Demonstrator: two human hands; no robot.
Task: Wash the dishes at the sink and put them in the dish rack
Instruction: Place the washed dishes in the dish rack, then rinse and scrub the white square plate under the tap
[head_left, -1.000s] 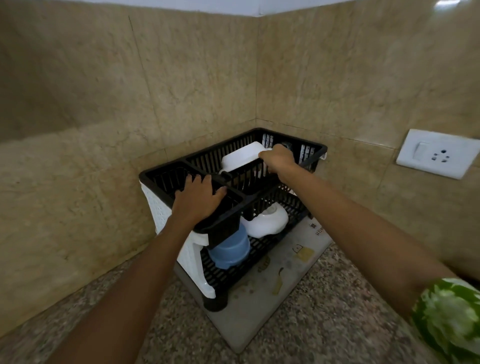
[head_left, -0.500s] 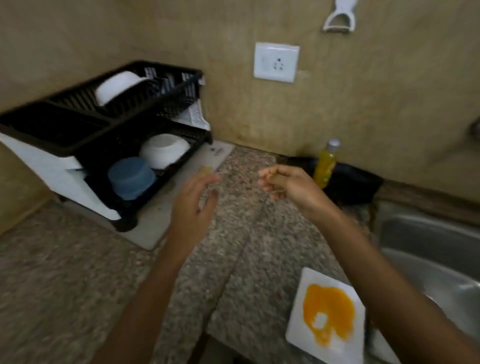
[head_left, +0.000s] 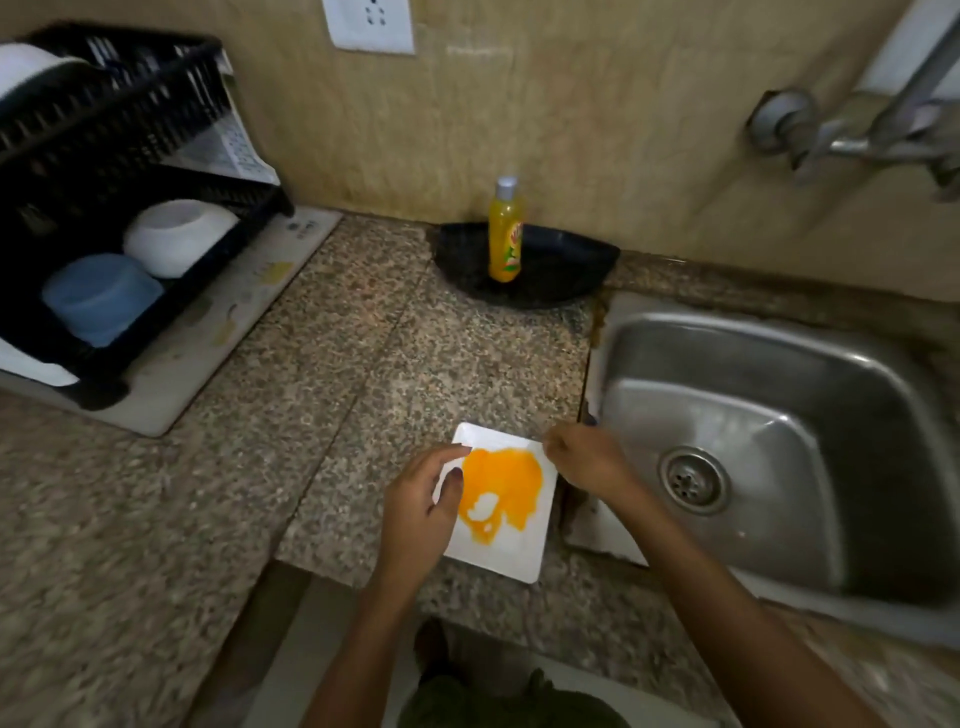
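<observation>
A white square plate (head_left: 511, 545) smeared with orange sauce lies on the granite counter near its front edge, just left of the steel sink (head_left: 857, 415). My left hand (head_left: 421, 514) grips the plate's left edge, thumb on top. My right hand (head_left: 584, 460) curls its fingers over the plate's far right corner. The black two-tier dish rack (head_left: 104, 119) stands at the far left. It holds a white bowl (head_left: 174, 236) and a blue cup (head_left: 98, 296) below, and a white dish (head_left: 26, 67) above.
A yellow dish soap bottle (head_left: 505, 234) stands on a black dish (head_left: 561, 265) against the back wall. The tap (head_left: 857, 135) juts from the wall above the sink. A pale mat (head_left: 218, 332) lies under the rack. A wall socket (head_left: 369, 23) is above.
Both hands left the rack, crossed the counter to the right and came down onto the stained plate. My view swung from the rack to the sink side.
</observation>
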